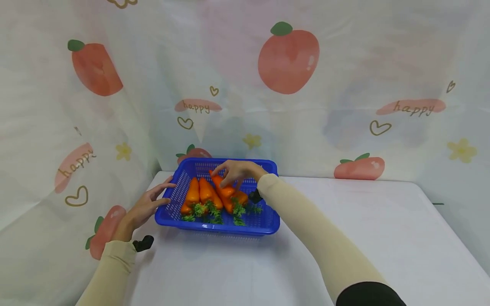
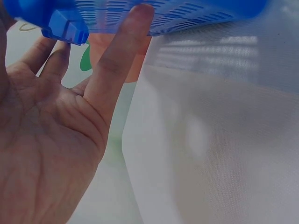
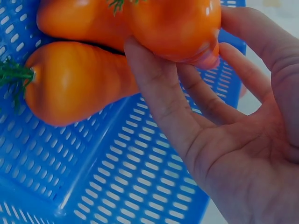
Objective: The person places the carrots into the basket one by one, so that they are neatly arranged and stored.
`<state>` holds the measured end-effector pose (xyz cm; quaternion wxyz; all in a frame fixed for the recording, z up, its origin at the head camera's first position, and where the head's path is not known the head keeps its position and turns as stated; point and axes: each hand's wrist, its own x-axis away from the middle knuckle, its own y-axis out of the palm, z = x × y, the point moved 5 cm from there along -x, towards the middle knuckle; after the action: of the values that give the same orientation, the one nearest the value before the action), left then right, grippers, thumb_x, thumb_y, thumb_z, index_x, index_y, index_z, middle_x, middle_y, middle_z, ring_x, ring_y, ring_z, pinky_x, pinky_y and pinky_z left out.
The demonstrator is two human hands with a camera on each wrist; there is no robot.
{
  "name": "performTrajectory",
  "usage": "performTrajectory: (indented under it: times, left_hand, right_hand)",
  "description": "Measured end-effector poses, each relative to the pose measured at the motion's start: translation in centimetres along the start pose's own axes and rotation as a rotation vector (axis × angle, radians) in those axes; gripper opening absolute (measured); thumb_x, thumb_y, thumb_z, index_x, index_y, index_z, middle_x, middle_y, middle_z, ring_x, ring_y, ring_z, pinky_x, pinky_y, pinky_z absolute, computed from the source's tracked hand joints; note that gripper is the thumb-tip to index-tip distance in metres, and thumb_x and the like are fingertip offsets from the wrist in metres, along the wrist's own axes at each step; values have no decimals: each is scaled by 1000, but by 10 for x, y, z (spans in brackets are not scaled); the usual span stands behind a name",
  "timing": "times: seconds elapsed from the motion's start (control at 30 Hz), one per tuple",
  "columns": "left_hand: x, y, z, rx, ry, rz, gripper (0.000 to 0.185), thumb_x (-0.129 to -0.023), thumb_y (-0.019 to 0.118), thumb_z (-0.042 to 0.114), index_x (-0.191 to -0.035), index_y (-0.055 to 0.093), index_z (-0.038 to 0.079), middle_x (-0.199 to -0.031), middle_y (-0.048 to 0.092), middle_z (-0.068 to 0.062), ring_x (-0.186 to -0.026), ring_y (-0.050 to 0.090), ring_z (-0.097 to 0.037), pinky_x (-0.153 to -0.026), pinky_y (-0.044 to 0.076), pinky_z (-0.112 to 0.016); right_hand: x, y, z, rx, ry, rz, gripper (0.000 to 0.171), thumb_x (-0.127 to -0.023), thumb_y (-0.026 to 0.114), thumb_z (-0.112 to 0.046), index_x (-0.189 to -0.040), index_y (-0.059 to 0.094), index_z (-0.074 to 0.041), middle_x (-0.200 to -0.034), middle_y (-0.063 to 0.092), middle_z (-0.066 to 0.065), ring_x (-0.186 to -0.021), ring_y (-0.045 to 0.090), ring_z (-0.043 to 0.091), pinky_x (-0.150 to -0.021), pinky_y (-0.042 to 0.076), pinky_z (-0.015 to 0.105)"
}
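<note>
Right fingers (image 3: pixel 159 93) curled about the tip of one carrot (image 3: pixel 177 25), pinching it from above, inside the blue basket (image 1: pixel 264 223) among other carrots (image 1: pixel 199 193). Right hand (image 1: pixel 235 170) hooked over the far rim. Left fingers (image 2: pixel 119 60) straight, pressed flat to the basket's side wall, apparently steadying it. Left hand (image 1: pixel 147 204) low on the desk (image 1: pixel 344 229). Fruit-print cloth (image 1: pixel 287 59) behind

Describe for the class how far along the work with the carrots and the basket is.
Done: several carrots lie side by side in the blue basket. In hand: the right hand pinches the tip of one carrot over the basket, while the left hand rests with straight fingers against the basket's side. Left: that carrot is neither clear of the basket nor let go. No carrots show on the table.
</note>
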<state>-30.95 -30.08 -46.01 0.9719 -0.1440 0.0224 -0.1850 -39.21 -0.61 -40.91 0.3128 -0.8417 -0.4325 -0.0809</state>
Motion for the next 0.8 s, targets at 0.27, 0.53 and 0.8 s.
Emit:
performTrajectory:
  times: [0.27, 0.53, 0.8]
  left_hand:
    - [0, 0, 0, 2, -2, -1, 50, -104, 58, 14, -152, 45, 8, -173, 8, 1, -156, 8, -44, -105, 46, -60]
    - [-1, 0, 0, -4, 5, -1, 50, -104, 56, 12, -152, 44, 6, -173, 8, 0, -156, 7, -44, -106, 45, -61]
    - [-1, 0, 0, 1, 4, -2, 50, -104, 57, 13, -152, 44, 6, -173, 8, 0, -156, 7, -44, -106, 46, -60]
  right_hand:
    - [-10, 6, 2, 28, 1, 13, 57, -97, 72, -14, -151, 53, -16, -158, 39, 15, -120, 62, 30, -80, 63, 45]
    - [-17, 10, 7, -20, 20, 9, 58, -96, 73, -12, -151, 54, -15, -164, 27, 16, -125, 58, 34, -75, 63, 46]
    - [-18, 15, 10, 25, 4, 6, 53, -100, 67, -16, -151, 52, -14, -158, 40, 16, -113, 65, 28, -79, 63, 43]
